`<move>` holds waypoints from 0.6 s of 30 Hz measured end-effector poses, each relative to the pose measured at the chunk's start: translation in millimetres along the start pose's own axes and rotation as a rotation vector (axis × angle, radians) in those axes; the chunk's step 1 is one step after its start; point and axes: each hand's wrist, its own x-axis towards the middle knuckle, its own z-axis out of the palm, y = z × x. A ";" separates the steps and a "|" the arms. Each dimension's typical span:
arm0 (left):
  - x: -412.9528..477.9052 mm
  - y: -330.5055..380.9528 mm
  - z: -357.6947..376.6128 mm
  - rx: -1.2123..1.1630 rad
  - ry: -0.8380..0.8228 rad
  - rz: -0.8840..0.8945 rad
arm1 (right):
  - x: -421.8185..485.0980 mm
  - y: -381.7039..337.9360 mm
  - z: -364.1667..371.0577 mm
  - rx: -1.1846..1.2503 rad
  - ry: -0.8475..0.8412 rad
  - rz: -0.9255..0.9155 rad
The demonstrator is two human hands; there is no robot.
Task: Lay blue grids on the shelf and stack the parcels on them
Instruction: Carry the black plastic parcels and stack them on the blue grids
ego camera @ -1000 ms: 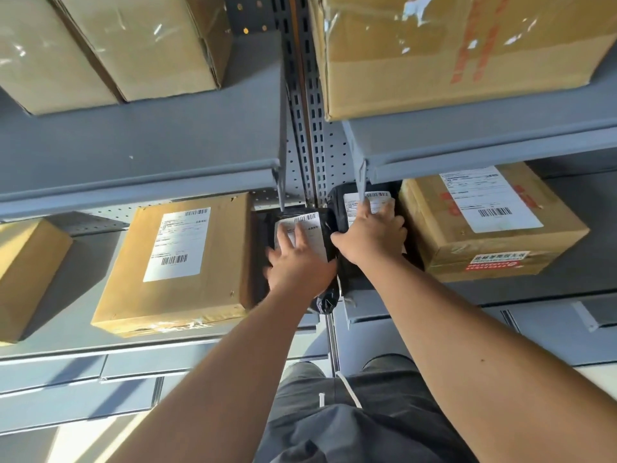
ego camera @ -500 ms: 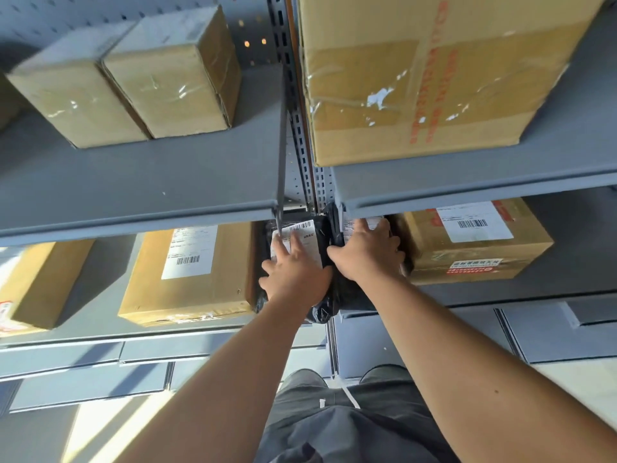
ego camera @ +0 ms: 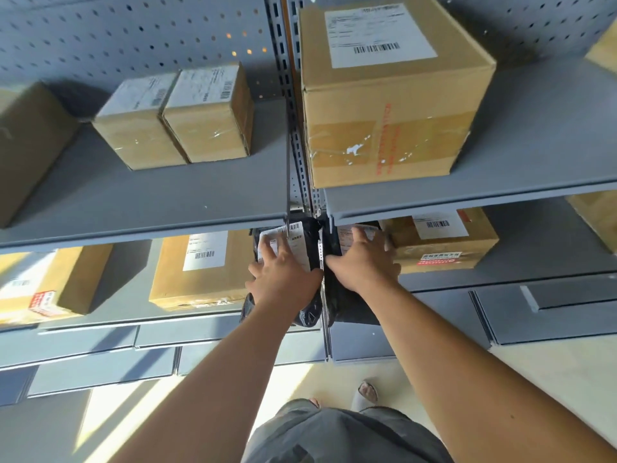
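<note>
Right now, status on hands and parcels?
Left hand flat on left bag. Right hand flat on right bag. Left box and right box close beside; no grid seen.

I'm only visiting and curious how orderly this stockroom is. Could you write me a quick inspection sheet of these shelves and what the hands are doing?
Surface: grey lower shelf, in two bays split by an upright post.
Job's things: left black parcel and right black parcel, one on each side of the post, front ends overhanging the shelf edge. Blue grids: nothing seen.
Clutter: labelled cardboard boxes beside both parcels and on the upper shelf.
Hands: left hand rests flat on the left black parcel, right hand on the right black parcel, fingers spread.
Cables: nothing seen.
Surroundings: perforated back panel, pale sunlit floor.
</note>
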 end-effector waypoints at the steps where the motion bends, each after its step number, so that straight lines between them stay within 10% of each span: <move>1: -4.0 -1.9 -0.7 0.001 -0.001 0.008 | -6.3 2.0 -0.1 -0.002 0.004 0.006; 18: -89.2 -30.3 -4.8 -0.002 -0.030 0.302 | -145.5 45.6 5.0 0.006 0.285 0.159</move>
